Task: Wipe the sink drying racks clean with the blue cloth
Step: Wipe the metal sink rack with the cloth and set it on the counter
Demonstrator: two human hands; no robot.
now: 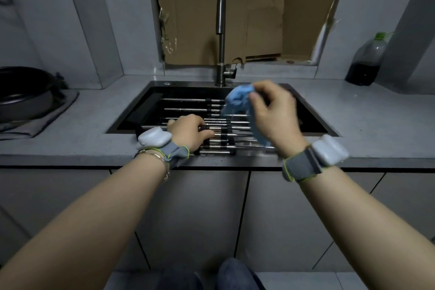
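Head view: blurred right hand [273, 116], cloth [237, 101]

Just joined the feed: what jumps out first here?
The right hand holds a bunched blue cloth above the drying racks lying across the sink. The left hand grips them at the near edge. Brown cardboard fills the wall opening behind the faucet.

Faucet [220, 30] upright behind sink [188, 84], racks [217, 142] bridging the basin — open counter [364, 120] right, pan [23, 94] crowding left

Blurred right hand [275, 117] and blue cloth [237, 101]; pan [21, 94] half beyond left edge.
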